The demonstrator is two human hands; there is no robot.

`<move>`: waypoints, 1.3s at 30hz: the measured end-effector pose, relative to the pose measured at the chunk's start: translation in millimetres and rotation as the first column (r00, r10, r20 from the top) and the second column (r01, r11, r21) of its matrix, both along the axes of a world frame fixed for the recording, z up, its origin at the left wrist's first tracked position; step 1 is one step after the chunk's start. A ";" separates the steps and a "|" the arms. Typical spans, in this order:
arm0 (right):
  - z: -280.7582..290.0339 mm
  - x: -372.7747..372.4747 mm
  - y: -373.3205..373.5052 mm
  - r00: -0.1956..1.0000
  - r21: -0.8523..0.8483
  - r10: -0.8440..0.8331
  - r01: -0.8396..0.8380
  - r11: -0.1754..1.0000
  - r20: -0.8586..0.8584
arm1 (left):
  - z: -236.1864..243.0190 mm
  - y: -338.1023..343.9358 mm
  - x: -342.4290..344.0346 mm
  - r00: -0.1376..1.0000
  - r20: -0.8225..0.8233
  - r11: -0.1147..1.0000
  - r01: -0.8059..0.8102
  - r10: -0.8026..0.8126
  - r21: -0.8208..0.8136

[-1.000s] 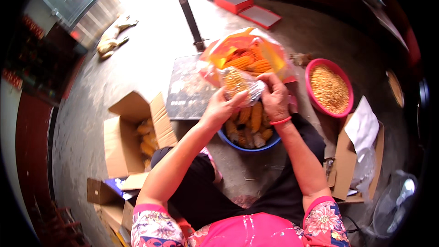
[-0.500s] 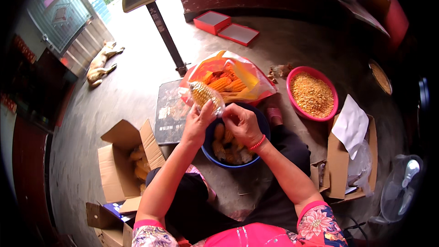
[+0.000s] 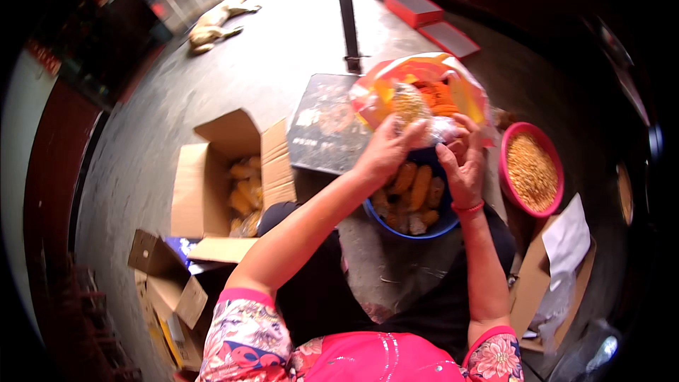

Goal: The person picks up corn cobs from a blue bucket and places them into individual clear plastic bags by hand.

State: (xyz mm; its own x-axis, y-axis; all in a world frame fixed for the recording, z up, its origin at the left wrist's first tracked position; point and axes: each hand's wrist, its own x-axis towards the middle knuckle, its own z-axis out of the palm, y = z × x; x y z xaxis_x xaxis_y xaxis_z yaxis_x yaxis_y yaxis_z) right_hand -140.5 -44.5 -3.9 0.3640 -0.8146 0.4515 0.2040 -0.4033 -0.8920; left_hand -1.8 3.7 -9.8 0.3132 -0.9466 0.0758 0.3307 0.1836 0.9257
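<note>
My left hand grips an ear of pale yellow corn in clear plastic, held up over a blue tub. My right hand is closed at the crumpled lower end of the plastic, its fingers blurred. Just behind them, a pink and orange sack holds orange ears of corn. More ears, several in plastic, lie in the blue tub below my hands.
A black scale platform with a post stands behind. Cardboard boxes flank me, one holding corn. A pink basin of kernels sits right. A dog lies back left, red boxes back right.
The view has swung since half a second ago, shifting the scene rightward. My right hand has turned, fingers now pointing up round the plastic's end; my left still grips the wrapped ear.
</note>
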 end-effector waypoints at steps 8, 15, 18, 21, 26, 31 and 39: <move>-29.0 -14.4 -6.5 0.978 0.123 0.136 -0.118 0.985 -0.157 | -6.3 -18.7 -19.9 0.981 -0.191 0.994 0.018 -0.038 -0.106; -25.9 3.4 17.8 0.917 0.160 0.340 -0.310 0.937 -0.211 | 30.1 2.9 25.9 0.936 -0.299 0.969 -0.223 0.184 -0.102; -22.5 -8.9 8.5 0.930 0.203 0.329 -0.294 0.934 -0.166 | 34.5 14.4 79.8 0.961 -0.160 0.961 -0.247 0.225 -0.128; -26.6 -18.7 -1.7 0.894 0.271 0.372 -0.305 0.913 -0.249 | 19.4 63.0 141.2 0.922 0.074 0.908 -0.388 0.381 0.160; -1.0 -4.2 32.3 0.764 0.419 0.645 -0.592 0.689 0.017 | -85.9 181.4 239.6 0.817 0.088 0.721 -0.549 0.570 0.423; 62.6 4.3 75.0 0.068 0.085 0.988 -0.995 0.057 0.142 | -209.6 259.9 277.1 0.643 0.128 0.405 -0.611 0.755 0.680; 89.3 -15.9 143.6 -0.179 -0.178 0.949 -0.975 -0.136 0.258 | -283.6 334.7 296.4 0.485 0.232 0.098 -0.563 0.843 0.821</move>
